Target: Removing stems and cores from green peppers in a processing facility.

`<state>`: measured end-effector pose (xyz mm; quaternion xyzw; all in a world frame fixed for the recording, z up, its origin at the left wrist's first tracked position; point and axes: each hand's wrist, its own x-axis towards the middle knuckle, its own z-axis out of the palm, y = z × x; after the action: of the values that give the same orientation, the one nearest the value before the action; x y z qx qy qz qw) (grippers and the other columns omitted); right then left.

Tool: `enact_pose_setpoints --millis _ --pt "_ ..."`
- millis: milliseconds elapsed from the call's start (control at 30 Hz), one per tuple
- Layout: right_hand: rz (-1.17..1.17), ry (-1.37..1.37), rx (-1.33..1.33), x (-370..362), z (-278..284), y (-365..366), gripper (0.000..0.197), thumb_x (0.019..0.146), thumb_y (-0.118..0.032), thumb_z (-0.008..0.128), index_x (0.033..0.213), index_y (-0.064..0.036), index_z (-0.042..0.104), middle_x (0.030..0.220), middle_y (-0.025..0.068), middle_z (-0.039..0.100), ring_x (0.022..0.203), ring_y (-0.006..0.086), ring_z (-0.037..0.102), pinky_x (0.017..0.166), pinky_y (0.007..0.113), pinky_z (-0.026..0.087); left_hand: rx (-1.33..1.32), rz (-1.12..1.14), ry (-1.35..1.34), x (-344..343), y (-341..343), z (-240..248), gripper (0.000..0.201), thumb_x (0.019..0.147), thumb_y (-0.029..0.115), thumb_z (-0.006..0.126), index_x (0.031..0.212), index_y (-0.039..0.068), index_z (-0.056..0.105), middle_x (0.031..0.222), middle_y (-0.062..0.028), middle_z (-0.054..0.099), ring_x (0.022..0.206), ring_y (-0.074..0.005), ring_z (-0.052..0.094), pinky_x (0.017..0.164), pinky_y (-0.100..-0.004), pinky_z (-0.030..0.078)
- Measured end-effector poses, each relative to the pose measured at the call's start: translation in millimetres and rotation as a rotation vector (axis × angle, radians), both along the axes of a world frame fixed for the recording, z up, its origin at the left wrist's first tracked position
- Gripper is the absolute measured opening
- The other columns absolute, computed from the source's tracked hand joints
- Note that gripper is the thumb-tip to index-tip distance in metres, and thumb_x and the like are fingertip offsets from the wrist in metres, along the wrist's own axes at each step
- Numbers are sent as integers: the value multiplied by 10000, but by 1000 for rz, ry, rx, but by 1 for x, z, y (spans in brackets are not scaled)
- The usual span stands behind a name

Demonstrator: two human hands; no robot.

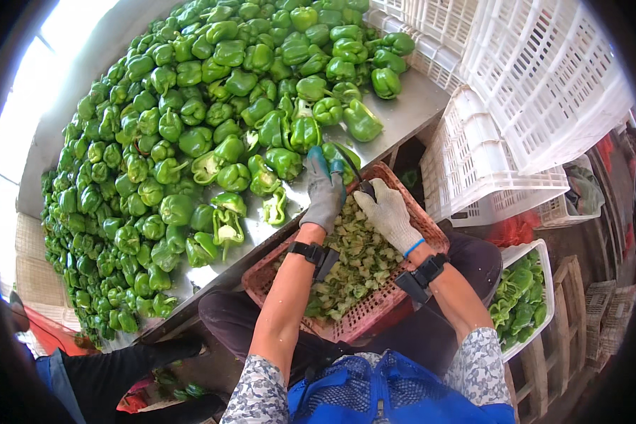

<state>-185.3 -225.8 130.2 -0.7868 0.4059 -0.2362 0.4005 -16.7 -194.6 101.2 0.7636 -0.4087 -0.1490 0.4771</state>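
My left hand (pixel 323 191), in a grey glove with teal fingertips, is closed on a green bell pepper (pixel 336 161) at the metal table's near edge; the fingers partly hide it. In my right hand (pixel 387 218), gloved in off-white knit, is a knife (pixel 365 185) with a dark, thin blade that reaches up beside that pepper. Below both hands, a pink-red plastic crate (pixel 350 326) sits at my lap, heaped with pale green pepper cores and stem pieces (pixel 353 261). Several cut peppers (pixel 227 227) lie on the table just left of my left hand.
A large heap of whole green bell peppers (pixel 191 106) covers much of the metal table (pixel 420 99). White crates (pixel 473 155) are stacked at the right. Another white crate (pixel 544 300) of cut peppers stands at my right. A person's dark-clothed leg (pixel 120 374) shows lower left.
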Motion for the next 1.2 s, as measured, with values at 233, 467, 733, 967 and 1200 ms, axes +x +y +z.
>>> enact_pose_setpoints --millis 233,467,733,967,1200 --pt "74 154 -176 8 6 -31 476 945 -397 595 1132 40 576 899 312 676 870 461 676 750 526 525 16 -49 -197 -2 -8 -8 660 988 184 520 1539 -17 218 1561 -285 288 1397 -456 359 1158 -459 336" --pt "226 467 216 35 54 -56 485 879 -338 560 1095 93 610 985 339 660 978 460 658 868 513 516 -78 -41 -331 -4 -9 -18 708 932 112 544 1519 -64 190 1524 -348 265 1363 -517 365 1146 -492 351" --pt "131 490 32 17 21 -24 439 929 -315 609 1188 33 546 1012 292 693 973 443 680 828 524 537 4 20 -326 -2 -9 -11 654 958 129 538 1497 -67 225 1507 -335 287 1344 -503 387 1132 -481 368" --pt "60 430 26 23 -16 -16 495 922 -319 630 1235 48 517 1026 337 678 997 467 672 867 541 532 95 51 -158 5 -20 -1 676 999 200 502 1545 -36 181 1527 -332 282 1408 -485 322 1185 -459 311" --pt "102 338 5 -58 -6 7 467 973 -437 579 1087 16 575 804 250 685 792 389 694 722 490 528 131 48 -171 8 -24 -1 710 999 211 518 1565 -12 153 1550 -326 261 1398 -482 350 1176 -465 326"
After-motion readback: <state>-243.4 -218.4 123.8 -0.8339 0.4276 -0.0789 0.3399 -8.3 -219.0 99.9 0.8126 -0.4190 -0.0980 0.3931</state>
